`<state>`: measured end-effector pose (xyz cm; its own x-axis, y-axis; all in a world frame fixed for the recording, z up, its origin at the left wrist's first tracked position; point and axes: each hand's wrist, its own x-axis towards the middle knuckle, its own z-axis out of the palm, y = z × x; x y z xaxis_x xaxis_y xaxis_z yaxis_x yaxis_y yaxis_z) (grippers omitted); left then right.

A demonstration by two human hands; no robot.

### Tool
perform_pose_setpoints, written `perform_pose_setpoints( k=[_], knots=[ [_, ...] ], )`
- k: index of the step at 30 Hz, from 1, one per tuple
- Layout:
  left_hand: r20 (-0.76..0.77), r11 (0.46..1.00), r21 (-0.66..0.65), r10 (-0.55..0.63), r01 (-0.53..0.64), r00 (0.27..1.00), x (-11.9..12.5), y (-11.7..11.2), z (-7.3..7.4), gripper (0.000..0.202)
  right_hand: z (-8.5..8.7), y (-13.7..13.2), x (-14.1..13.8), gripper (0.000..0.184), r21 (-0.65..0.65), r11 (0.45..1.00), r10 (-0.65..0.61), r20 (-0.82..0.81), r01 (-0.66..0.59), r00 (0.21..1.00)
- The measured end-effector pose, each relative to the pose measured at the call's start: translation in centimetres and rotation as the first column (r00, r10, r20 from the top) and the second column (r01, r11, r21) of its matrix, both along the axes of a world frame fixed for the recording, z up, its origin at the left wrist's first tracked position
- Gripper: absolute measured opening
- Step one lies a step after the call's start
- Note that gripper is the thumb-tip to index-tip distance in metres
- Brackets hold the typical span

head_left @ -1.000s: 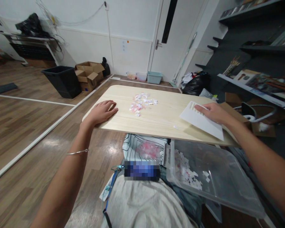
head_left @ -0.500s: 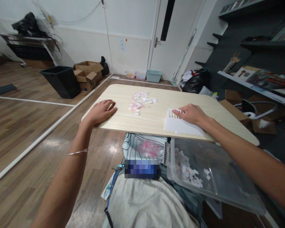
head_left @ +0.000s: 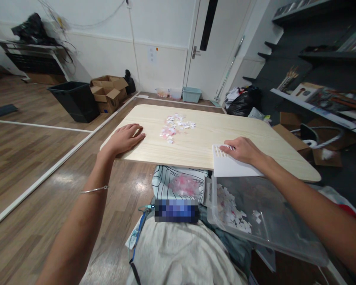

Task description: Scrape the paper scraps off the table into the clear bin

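My left hand rests on the left side of the pale wooden board, its fingers loosely bent and holding nothing. My right hand grips a flat white sheet with a row of slots along its far edge. That sheet lies on the board's near edge and sticks out over the clear plastic bin. Scattered small white and pink paper pieces lie mid-board, between my two hands. More white scraps are inside the bin.
A clear bag of pink bits lies on striped cloth at my lap, by a blurred-out screen. A black bin and cardboard boxes stand left on the floor. Shelves line the right side.
My right hand has drawn the white sheet toward me and slightly right, so it now overhangs the near edge. The left hand stays in place, as do the paper pieces on the board.
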<state>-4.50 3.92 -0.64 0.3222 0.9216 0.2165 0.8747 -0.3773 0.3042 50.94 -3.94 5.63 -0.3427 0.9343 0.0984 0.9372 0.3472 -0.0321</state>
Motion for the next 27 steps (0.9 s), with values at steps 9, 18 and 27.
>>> perform_pose_setpoints(
  k=[9,18,27],
  knots=[
    [0.005,1.000,0.006,-0.007,0.007,1.000,-0.1,0.1,-0.1,0.071,-0.6,-0.4,0.4,0.058,0.077,0.997,0.023,-0.118,-0.013,0.993],
    [0.006,0.999,0.035,-0.010,0.010,1.000,-0.3,0.3,-0.6,0.072,-1.1,-1.2,0.0,0.050,0.165,0.983,-0.041,-0.204,0.075,0.978],
    [0.010,0.999,0.039,-0.009,0.009,1.000,-0.2,0.3,-0.7,0.071,-1.8,-1.1,0.1,0.053,0.194,0.960,-0.113,-0.393,0.202,0.913]
  ],
)
